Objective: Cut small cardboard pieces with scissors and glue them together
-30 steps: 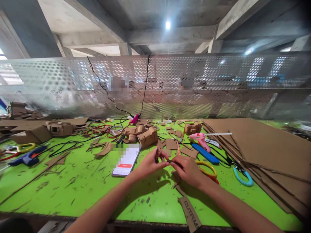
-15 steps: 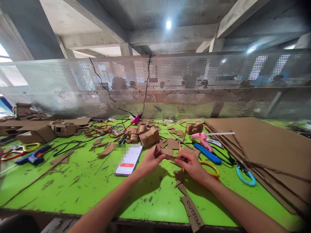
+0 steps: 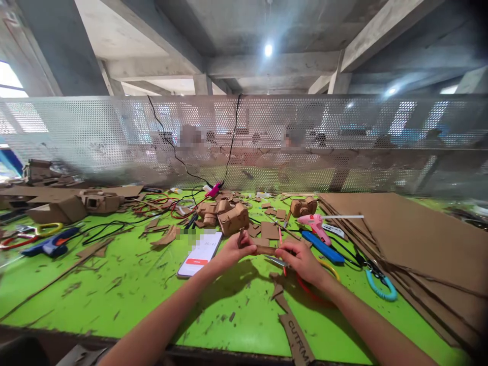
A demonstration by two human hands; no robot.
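Note:
Between my two hands a small strip of brown cardboard (image 3: 266, 250) is stretched, just above the green table. My left hand (image 3: 237, 250) pinches its left end, and a darker upright bit of cardboard shows at those fingers. My right hand (image 3: 301, 258) grips the strip's right end. Scissors (image 3: 276, 261) with red and yellow handles lie under and beside my right hand, partly hidden by it. A phone (image 3: 200, 254) rests left of my left hand. Behind the hands sit cardboard camera shapes (image 3: 234, 218).
A pink glue gun (image 3: 315, 226), a blue cutter (image 3: 322, 247) and turquoise-handled pliers (image 3: 381, 284) lie to the right, beside large cardboard sheets (image 3: 427, 244). A blue tool (image 3: 51, 243) is at the left. A printed scrap (image 3: 295, 335) lies near the front edge.
The view has tilted up slightly. The scissor blades now show below the strip by my right hand. My fingers have shifted a little on the strip.

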